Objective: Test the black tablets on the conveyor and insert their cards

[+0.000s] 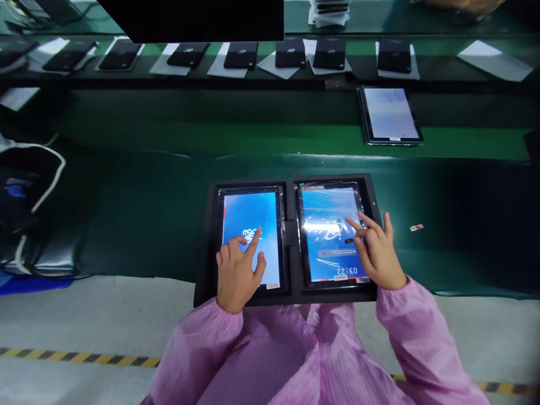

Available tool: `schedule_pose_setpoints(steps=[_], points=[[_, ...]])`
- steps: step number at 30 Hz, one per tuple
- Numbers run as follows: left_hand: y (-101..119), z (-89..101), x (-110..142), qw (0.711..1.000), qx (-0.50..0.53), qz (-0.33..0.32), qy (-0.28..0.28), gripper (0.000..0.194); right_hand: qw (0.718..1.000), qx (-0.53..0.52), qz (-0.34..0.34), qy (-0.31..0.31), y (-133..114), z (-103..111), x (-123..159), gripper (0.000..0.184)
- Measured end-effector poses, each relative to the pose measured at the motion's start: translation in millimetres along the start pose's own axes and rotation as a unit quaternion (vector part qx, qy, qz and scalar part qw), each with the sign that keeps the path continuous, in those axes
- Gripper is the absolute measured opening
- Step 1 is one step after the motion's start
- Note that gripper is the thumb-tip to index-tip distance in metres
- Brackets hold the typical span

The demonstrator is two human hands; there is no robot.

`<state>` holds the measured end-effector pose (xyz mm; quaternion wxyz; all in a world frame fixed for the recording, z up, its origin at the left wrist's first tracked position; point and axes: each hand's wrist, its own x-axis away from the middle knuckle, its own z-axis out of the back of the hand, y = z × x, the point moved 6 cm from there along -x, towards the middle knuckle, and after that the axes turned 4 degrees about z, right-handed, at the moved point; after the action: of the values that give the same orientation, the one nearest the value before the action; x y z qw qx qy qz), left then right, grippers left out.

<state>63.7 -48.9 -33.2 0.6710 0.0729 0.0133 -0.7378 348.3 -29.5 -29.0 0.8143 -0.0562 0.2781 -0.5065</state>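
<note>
Two lit tablets lie side by side in the recesses of a black tray (291,292) at the bench's front edge. Over the left tablet (270,214), my left hand (239,271) has its index finger stretched onto the blue screen near a white logo, thumb apart, other fingers loosely bent. My right hand (376,250) reaches in from the right side of the right tablet (320,211), fingers spread over its glossy screen, which reads 03:22 upside down. Whether those fingertips touch the glass I cannot tell. Neither hand holds anything visible.
Another lit tablet (390,112) rests on top of a stack behind the tray. Several dark tablets (240,55) on white sheets line the back shelf. A black panel (198,19) hangs above. A small sticker (416,228) lies right; a white cable (54,174) runs left.
</note>
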Motion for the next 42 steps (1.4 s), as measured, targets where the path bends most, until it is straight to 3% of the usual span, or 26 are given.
schedule_pose_setpoints(steps=[3, 5, 11, 15, 18, 22, 24, 26, 28, 31, 33, 36, 42], points=[[-3, 3.0, 0, 1.000, -0.009, 0.007, 0.007, 0.048, 0.998, 0.010, 0.036, -0.054, 12, -16, -29, 0.010], [-5, 4.9, -1, 1.000, -0.012, 0.013, 0.009, 0.048, 0.996, 0.010, 0.051, -0.074, 10, -18, -32, 0.010], [5, 1.1, -16, 1.000, 0.004, -0.018, 0.005, 0.050, 0.984, -0.127, 0.080, -0.097, -32, 16, 31, 0.011], [13, -3.6, -14, 0.995, 0.021, -0.085, -0.037, 0.049, 0.987, -0.155, 0.027, -0.015, -36, 39, 52, 0.012], [-21, 8.3, 7, 0.998, -0.022, -0.062, -0.013, 0.037, 0.990, -0.139, 0.012, 0.011, -30, 42, 45, 0.012], [-96, 34.7, 31, 0.990, -0.082, 0.070, 0.094, 0.034, 0.993, -0.114, 0.002, 0.028, -12, 42, 24, 0.014], [-112, 40.7, 27, 0.983, -0.066, 0.104, 0.137, 0.033, 0.994, -0.097, -0.002, 0.042, -1, 39, 13, 0.011], [-102, 40.9, 9, 0.981, -0.042, 0.086, 0.166, 0.031, 0.997, -0.063, -0.006, 0.044, 9, 32, 1, 0.009], [-79, 36.9, -16, 0.983, -0.032, 0.042, 0.173, 0.030, 0.999, -0.024, -0.017, 0.039, 16, 22, -9, 0.008], [-44, 26.7, -49, 0.988, -0.015, -0.038, 0.152, 0.030, 0.999, 0.011, -0.027, 0.033, 21, 14, -19, 0.008], [-34, 19.9, -59, 0.988, 0.007, -0.069, 0.135, 0.031, 0.999, 0.006, -0.010, 0.033, 19, 16, -18, 0.010], [-40, 13.3, -58, 0.988, 0.044, -0.072, 0.129, 0.031, 0.998, -0.027, 0.018, 0.050, 12, 31, -2, 0.015], [-63, 15.9, -32, 0.983, 0.035, -0.059, 0.171, 0.029, 0.997, -0.077, 0.006, 0.033, -11, 47, 68, 0.015]])
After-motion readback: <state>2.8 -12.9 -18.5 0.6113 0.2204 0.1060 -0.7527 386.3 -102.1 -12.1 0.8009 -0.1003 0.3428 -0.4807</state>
